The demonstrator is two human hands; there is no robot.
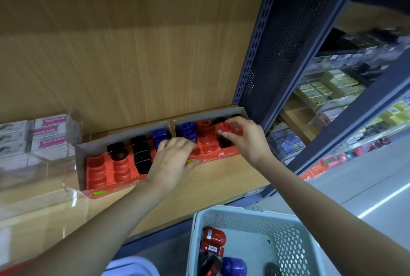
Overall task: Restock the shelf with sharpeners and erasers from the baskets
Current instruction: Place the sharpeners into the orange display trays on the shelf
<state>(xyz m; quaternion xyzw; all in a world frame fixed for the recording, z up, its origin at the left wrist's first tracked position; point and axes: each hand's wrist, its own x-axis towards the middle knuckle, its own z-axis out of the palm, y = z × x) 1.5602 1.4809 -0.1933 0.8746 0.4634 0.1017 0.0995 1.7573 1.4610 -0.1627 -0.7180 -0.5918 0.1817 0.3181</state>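
Nearest, at the bottom edge, a pale basket (244,216) with holed walls. Holds a few loose sharpeners: red ones (214,234) at its left side, a blue one (234,265) below them, a black one (271,269) cut by the frame. Leaves much of its floor bare. Just left of it, the rim of a second basket (131,264), mostly out of view.

Beyond, the wooden shelf (210,185), with a bare strip of board between its front edge and two cardboard trays standing side by side, touching. Left tray (97,171): black sharpeners (139,149) and blue sharpeners (160,135) toward the back and right, empty red pockets at the front left. Right tray (221,155): set close against the dark holed post (277,43), little room on that side.

Left hand (170,160): lies palm down over the seam between the trays, fingers fairly straight and reaching the blue sharpeners, thumb along the right tray's front lip. Grips nothing that shows.

Right hand (246,138): pinches a red sharpener (230,128) between thumb and fingertips, above the right tray's back right pockets, near the post.

Further left, eraser boxes (50,132) stacked behind a clear divider (71,125), well apart from both hands. Behind everything, a plain wooden back panel (133,54). Far right, past the post, neighbouring shelves (332,85), blurred, and open pale floor (366,176).
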